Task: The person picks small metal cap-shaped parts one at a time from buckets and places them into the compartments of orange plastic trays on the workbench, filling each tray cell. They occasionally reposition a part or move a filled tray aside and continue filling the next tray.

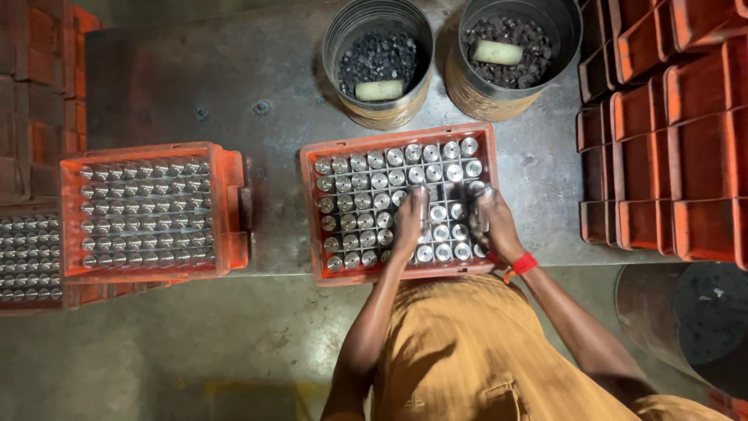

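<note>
I have both hands down in the orange crate point(312, 214) at the bench's point(234, 86) near edge, seating shiny metal cylinders point(372, 182): left hand point(408, 222) fingers pinch one upright, right hand point(492, 224) fingers wrap another. Each must drop straight into its cell. At twelve o'clock, two tins point(343, 35) hold dark pellets.

Left hand point(408, 222) and right hand point(492, 226) cover several metal cylinders in the middle orange crate point(312, 226); what the fingers grip is unclear. At nine o'clock a second tray point(27, 300) is cut by the edge; at three o'clock, stacked crates point(686, 156).
</note>
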The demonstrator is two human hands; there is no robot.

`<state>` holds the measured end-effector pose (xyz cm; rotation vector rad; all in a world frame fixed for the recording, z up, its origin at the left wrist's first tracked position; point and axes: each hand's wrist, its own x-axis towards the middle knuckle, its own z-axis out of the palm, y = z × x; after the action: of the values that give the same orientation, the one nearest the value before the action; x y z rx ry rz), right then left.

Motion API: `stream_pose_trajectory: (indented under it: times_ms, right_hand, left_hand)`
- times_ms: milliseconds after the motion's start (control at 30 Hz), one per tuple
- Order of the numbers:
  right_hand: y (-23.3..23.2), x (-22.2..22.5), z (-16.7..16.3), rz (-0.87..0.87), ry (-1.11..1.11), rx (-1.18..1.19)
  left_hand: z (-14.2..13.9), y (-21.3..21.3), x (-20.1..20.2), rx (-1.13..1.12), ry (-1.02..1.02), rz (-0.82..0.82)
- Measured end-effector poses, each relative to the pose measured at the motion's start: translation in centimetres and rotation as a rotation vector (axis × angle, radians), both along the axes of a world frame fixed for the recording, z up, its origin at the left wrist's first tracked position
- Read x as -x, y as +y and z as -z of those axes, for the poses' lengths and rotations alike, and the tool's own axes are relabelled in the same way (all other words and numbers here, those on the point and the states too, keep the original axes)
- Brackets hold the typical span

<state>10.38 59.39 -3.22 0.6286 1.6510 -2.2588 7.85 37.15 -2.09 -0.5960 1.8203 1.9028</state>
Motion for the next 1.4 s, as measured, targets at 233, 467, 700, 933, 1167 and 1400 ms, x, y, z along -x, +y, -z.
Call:
stream_pose_trajectory:
  times_ms: [233,467,700,933,1167,1400]
  right_hand:
    - [-2.4,-0.8,-1.6,-0.369,0.732,-1.210]
    - [-3.3,-1.3,-3.4,-0.367,0.779,-1.352]
    - [-1.7,-0.6,-4.0,-0.420,0.779,-1.120]
    - [1.9,-1.5,-4.8,0.038,0.431,-0.393]
    - [-2.1,-3.1,-3.9,-0.314,0.430,-0.976]
    - [-2.0,-4.5,-3.8,-0.331,0.829,-1.121]
  left_hand:
    - [1.7,0.5,-1.9,0.802,0.965,0.357]
    - [1.8,1.5,-3.8,1.011,0.716,0.351]
    - [0.0,1.0,-1.7,1.094,0.790,0.529]
    - [-2.0,-2.1,-2.4,0.197,0.491,-0.053]
    - [1.7,0.0,-4.1,0.591,0.519,0.284]
    - [2.6,1.1,-6.7,0.564,0.851,0.229]
